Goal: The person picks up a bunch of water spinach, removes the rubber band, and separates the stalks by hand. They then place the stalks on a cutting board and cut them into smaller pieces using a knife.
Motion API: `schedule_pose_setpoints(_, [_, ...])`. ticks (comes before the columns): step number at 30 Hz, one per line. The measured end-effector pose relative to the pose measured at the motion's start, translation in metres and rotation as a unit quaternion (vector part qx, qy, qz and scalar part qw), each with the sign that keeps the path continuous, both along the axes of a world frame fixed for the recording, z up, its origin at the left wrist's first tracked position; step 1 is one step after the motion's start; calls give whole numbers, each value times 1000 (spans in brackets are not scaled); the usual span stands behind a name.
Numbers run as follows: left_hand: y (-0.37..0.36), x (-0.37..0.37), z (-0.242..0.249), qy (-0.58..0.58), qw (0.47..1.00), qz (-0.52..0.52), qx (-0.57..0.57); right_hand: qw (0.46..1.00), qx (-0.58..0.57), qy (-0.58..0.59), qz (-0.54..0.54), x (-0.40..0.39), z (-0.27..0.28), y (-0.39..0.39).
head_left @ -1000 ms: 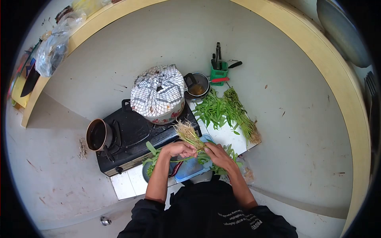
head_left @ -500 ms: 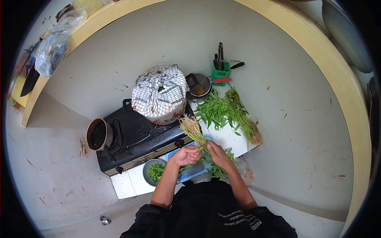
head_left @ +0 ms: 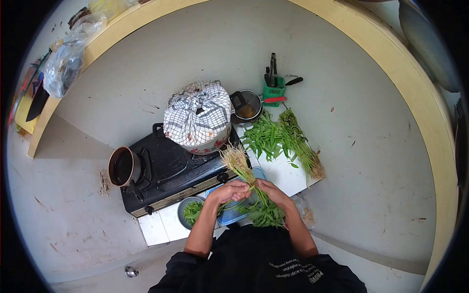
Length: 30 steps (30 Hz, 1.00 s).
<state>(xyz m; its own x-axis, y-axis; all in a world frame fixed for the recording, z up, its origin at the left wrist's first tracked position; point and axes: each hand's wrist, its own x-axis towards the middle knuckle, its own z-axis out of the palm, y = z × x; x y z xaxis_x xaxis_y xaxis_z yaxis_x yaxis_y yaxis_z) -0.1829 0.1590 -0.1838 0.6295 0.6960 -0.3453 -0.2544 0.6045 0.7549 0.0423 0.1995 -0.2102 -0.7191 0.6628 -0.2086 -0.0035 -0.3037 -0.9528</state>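
Centre frame, left hand point(head_left: 233, 191) and right hand point(head_left: 270, 189) both clenched on the rooted green vegetable bunch point(head_left: 246, 181), roots toward upper left, leaves trailing lower right over the blue plastic tub point(head_left: 233, 215).

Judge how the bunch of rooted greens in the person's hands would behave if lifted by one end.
The bunch of greens would probably flop: its stems are thin and long, with leaves hanging below the left hand and right hand. It looks light. Loose stems might slip out, since nothing visibly ties them.
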Motion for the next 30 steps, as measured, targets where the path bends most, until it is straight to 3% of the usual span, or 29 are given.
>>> schedule_pose_setpoints(4, [-5, 9, -9, -44, 999, 1, 9, 997, -15, -74, 34, 0, -25, 5])
schedule_pose_setpoints(8, [-1, 2, 2, -71, 997, 41, -15, 995, 63, -56, -55, 1, -44, 6])
schedule_pose_setpoints(13, [-13, -12, 37, 100, 992, 81, 10, 960, 133, -169, -180, 14, -14, 25])
schedule_pose_setpoints(17, [-36, -31, 57, 175, 976, 129, 25, 921, 231, -239, -205, 45, 19, 58])
schedule_pose_setpoints(23, [-61, -45, 87, 290, 932, 190, 108, 810, 341, -419, -225, 74, 64, 125])
schedule_pose_setpoints(26, [-67, -45, 94, 436, 867, 178, 163, 720, 397, -521, -229, 82, 34, 161])
schedule_pose_setpoints(30, [-60, -33, 64, 494, 813, 201, 235, 646, 409, -618, -183, 97, -37, 189])
